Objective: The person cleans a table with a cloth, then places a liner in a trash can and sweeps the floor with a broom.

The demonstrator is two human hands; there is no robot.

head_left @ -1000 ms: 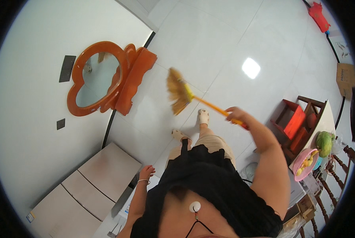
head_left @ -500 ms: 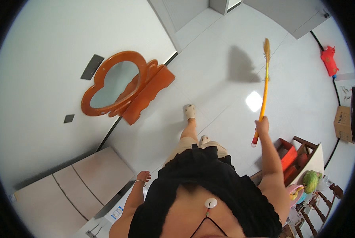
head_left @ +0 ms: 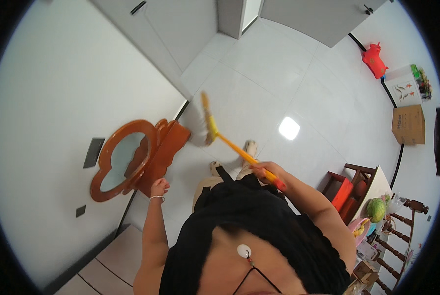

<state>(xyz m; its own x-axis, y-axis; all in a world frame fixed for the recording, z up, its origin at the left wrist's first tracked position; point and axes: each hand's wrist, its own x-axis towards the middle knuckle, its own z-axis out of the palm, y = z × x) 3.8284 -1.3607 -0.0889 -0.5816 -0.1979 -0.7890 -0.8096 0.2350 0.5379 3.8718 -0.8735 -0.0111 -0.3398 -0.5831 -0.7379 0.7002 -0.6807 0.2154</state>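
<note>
My right hand is closed round the orange handle of a broom, close to the handle's red end. The broom reaches away to the far left, and its yellow head and bristles are blurred by motion above the pale floor tiles. My left hand, with a bracelet at its wrist, hangs with curled fingers and nothing seen in them. It is nearest to the orange-brown wooden shelf under a curvy framed mirror on the left wall.
Grey doors stand at the far side. Along the right are a red figure, a cardboard box, a red stool and a table bearing a watermelon. A pale bench lies at lower left.
The broom has swung from the right over to the left, its head now near the shelf. My right hand has moved left and nearer my body; my view and body have moved forward.
</note>
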